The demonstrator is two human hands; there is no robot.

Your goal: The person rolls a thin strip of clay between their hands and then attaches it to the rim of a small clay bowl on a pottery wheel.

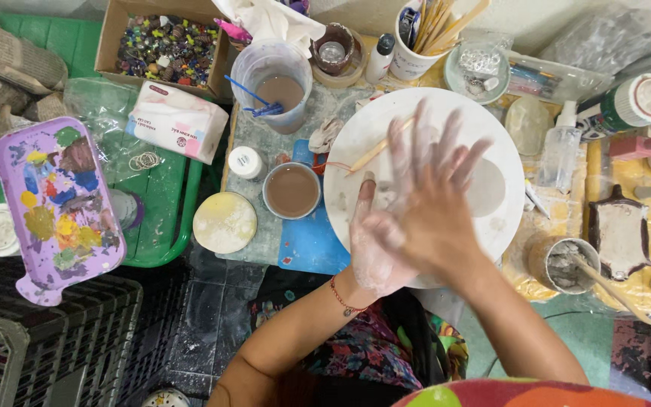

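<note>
Palms pressed together, left hand (374, 241), right hand (435, 207), above white round board (416, 120), cup of murky water (291, 191) beside.

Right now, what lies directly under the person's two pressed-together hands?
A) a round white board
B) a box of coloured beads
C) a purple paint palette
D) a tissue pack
A: the left hand and right hand, palms together and pale with clay, are over the round white board; the purple paint palette lies far off to the left.
</note>
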